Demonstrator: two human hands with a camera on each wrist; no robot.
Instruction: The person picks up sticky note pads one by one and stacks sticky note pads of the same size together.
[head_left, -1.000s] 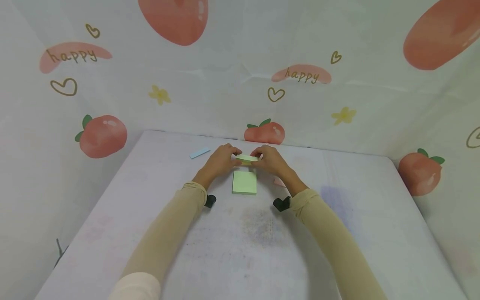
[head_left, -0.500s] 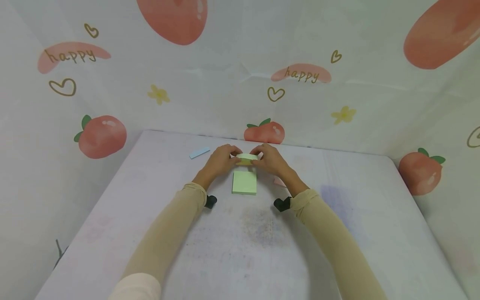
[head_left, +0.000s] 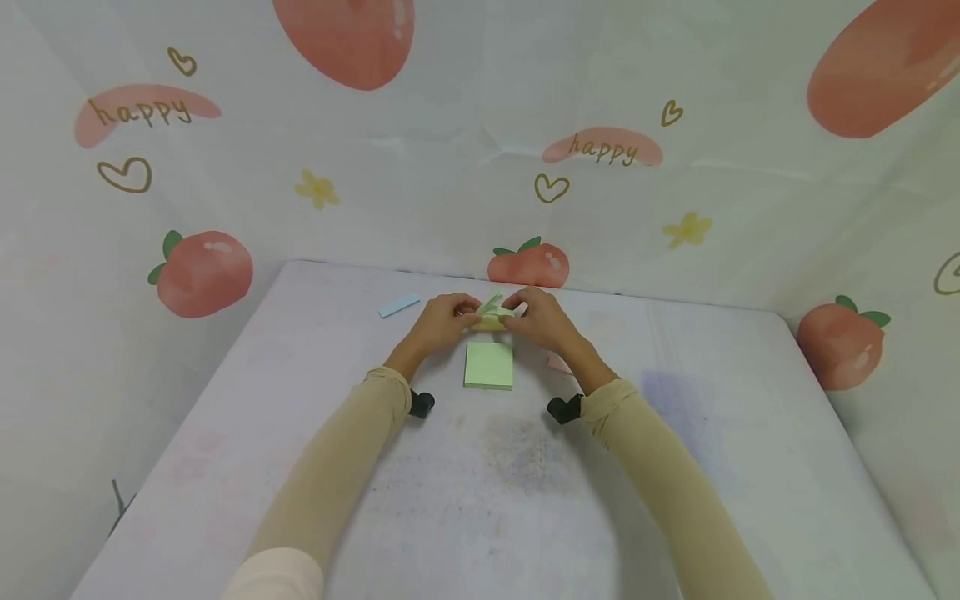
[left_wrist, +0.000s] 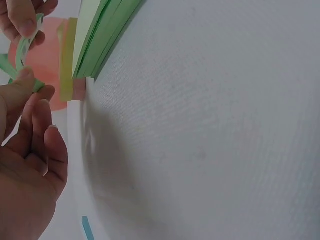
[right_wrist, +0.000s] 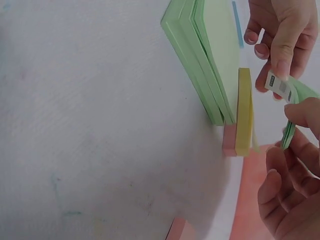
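Between the two hands, above the back of the table, is a narrow green sticky-note pad. My left hand pinches one end with thumb and fingers, and my right hand pinches the other. In the right wrist view, a white printed label shows by the left thumb, and the green sheets bend and part near the right fingers. Below the hands, a yellow sticky-note pad lies on a pink one. Just in front sits a thick square green sticky-note pad.
A narrow blue pad lies left of the left hand. Partly hidden by the right wrist is a pink pad. A printed cloth wall rises behind the white table.
The narrow green pad was flat, then arched; now its sheets are parted and some stick up between the hands. The left hand has dipped slightly. The pads on the table have not moved.
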